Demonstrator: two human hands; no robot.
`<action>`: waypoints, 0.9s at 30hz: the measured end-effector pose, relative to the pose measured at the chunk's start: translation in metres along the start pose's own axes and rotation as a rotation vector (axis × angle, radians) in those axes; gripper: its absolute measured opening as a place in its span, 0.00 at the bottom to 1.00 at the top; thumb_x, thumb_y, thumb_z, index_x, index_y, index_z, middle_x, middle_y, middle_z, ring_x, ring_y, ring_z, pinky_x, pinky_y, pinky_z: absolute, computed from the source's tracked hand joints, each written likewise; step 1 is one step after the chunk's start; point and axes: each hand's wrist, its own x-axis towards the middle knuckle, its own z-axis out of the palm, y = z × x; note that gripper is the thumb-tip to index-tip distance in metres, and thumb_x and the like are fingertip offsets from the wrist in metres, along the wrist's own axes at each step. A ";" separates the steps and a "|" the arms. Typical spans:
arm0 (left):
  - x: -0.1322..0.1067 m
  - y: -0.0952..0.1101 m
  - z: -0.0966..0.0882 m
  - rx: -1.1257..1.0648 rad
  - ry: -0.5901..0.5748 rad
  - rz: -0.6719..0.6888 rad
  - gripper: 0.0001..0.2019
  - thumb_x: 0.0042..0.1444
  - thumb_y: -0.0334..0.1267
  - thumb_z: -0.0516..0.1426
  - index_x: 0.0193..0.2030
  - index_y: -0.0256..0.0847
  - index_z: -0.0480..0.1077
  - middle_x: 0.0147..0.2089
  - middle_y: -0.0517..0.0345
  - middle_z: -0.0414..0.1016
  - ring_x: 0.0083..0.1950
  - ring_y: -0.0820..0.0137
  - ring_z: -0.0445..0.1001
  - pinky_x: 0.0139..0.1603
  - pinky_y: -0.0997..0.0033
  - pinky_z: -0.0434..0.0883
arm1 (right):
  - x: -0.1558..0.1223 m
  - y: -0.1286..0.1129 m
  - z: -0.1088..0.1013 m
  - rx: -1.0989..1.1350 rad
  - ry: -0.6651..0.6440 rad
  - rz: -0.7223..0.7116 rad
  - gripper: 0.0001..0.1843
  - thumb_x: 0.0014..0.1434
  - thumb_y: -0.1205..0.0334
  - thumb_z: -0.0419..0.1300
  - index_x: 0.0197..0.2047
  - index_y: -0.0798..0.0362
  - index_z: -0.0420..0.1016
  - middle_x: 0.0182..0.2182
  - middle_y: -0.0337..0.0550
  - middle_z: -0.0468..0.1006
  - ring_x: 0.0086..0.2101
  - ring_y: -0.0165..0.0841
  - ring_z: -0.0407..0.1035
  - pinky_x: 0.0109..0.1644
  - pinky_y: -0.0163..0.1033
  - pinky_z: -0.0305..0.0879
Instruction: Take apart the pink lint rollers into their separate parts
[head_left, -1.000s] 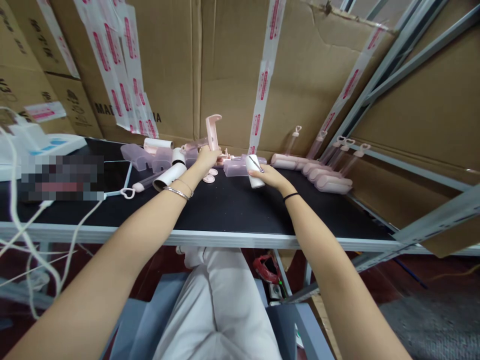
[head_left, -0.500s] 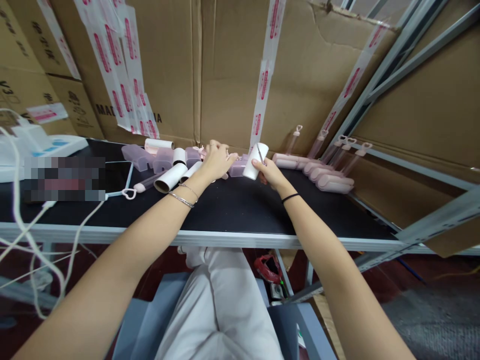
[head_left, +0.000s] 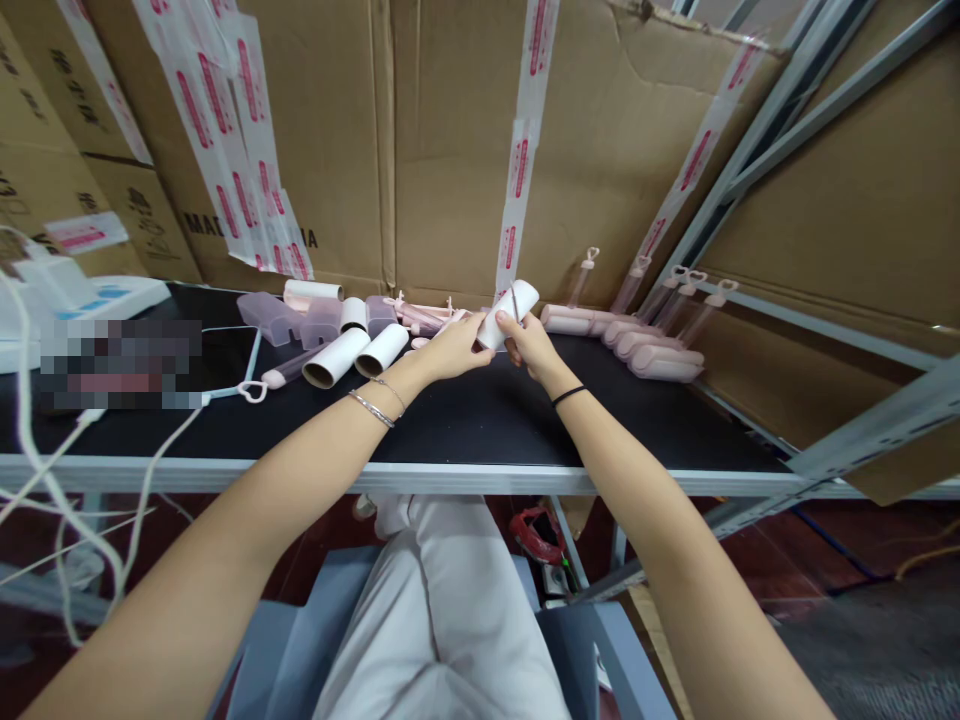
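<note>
My right hand (head_left: 529,345) grips a white paper roll (head_left: 510,308) and holds it tilted above the black tabletop (head_left: 450,420). My left hand (head_left: 454,347) reaches in from the left, its fingertips at the roll's lower end. Behind the hands lie pink plastic handles (head_left: 424,315) and translucent purple covers (head_left: 300,320). Two more white rolls (head_left: 352,355) lie left of my left hand.
A row of assembled pink rollers (head_left: 645,350) lies at the right, against a grey metal rack (head_left: 750,170). Cardboard boxes (head_left: 450,140) with pink-printed tape form the back wall. A tablet (head_left: 225,350), a blurred patch and white cables (head_left: 45,470) are at the left.
My left hand set down the pink handle it held up and came over to the roll. My right hand lifted the white roll off the table and tilted it.
</note>
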 end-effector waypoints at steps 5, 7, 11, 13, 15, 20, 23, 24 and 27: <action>-0.001 -0.001 -0.002 -0.049 -0.023 0.026 0.16 0.48 0.34 0.55 0.45 0.34 0.65 0.39 0.49 0.68 0.39 0.64 0.67 0.46 0.63 0.65 | 0.001 0.002 -0.001 -0.023 0.004 0.004 0.27 0.45 0.35 0.60 0.29 0.49 0.58 0.07 0.24 0.54 0.08 0.22 0.46 0.10 0.30 0.43; -0.001 -0.002 0.000 -0.131 -0.027 -0.004 0.16 0.47 0.32 0.56 0.45 0.35 0.65 0.40 0.50 0.68 0.38 0.66 0.68 0.44 0.64 0.66 | 0.002 0.003 -0.002 -0.036 0.010 -0.006 0.26 0.45 0.35 0.59 0.29 0.49 0.58 0.07 0.24 0.55 0.08 0.22 0.46 0.10 0.30 0.43; 0.001 -0.002 0.008 -0.423 -0.023 -0.150 0.20 0.50 0.35 0.55 0.51 0.36 0.63 0.43 0.49 0.67 0.36 0.70 0.71 0.35 0.69 0.71 | 0.002 0.002 -0.003 -0.047 0.034 -0.032 0.26 0.45 0.36 0.59 0.31 0.49 0.58 0.08 0.24 0.55 0.08 0.22 0.46 0.10 0.31 0.43; 0.003 -0.002 0.011 -0.554 -0.011 -0.203 0.21 0.50 0.34 0.54 0.53 0.36 0.62 0.45 0.48 0.67 0.37 0.70 0.72 0.33 0.70 0.72 | 0.001 0.001 -0.002 -0.039 0.039 -0.055 0.27 0.44 0.36 0.61 0.32 0.49 0.58 0.10 0.24 0.56 0.09 0.21 0.47 0.10 0.31 0.43; 0.004 -0.002 0.013 -0.656 -0.005 -0.221 0.23 0.50 0.32 0.54 0.54 0.35 0.62 0.46 0.47 0.68 0.39 0.70 0.72 0.34 0.71 0.73 | 0.001 -0.002 -0.001 -0.027 0.051 -0.075 0.27 0.43 0.36 0.61 0.33 0.49 0.58 0.11 0.25 0.57 0.09 0.21 0.47 0.10 0.31 0.43; 0.005 0.000 0.009 -0.863 -0.018 -0.158 0.25 0.47 0.29 0.55 0.55 0.36 0.63 0.55 0.47 0.66 0.49 0.67 0.70 0.44 0.69 0.73 | -0.001 -0.006 0.000 -0.015 0.085 -0.092 0.27 0.44 0.36 0.61 0.33 0.48 0.57 0.12 0.26 0.56 0.10 0.22 0.48 0.12 0.32 0.43; 0.003 0.003 0.006 -0.951 -0.011 -0.157 0.28 0.45 0.28 0.55 0.56 0.37 0.61 0.59 0.46 0.63 0.52 0.66 0.69 0.47 0.66 0.72 | -0.001 -0.007 -0.001 0.023 0.089 -0.104 0.26 0.45 0.37 0.60 0.33 0.48 0.57 0.14 0.26 0.57 0.11 0.22 0.48 0.13 0.32 0.43; 0.003 0.004 0.006 -0.972 -0.008 -0.162 0.29 0.45 0.28 0.55 0.57 0.37 0.61 0.60 0.46 0.62 0.52 0.65 0.69 0.47 0.66 0.72 | -0.001 -0.007 -0.001 0.036 0.089 -0.106 0.26 0.45 0.37 0.60 0.34 0.48 0.57 0.14 0.26 0.57 0.11 0.21 0.48 0.13 0.32 0.44; 0.003 0.005 0.008 -1.009 0.005 -0.180 0.29 0.45 0.28 0.55 0.58 0.38 0.60 0.60 0.46 0.61 0.50 0.66 0.70 0.47 0.65 0.72 | -0.001 -0.009 0.000 0.060 0.094 -0.110 0.26 0.45 0.37 0.61 0.34 0.48 0.57 0.15 0.26 0.57 0.12 0.20 0.48 0.13 0.31 0.43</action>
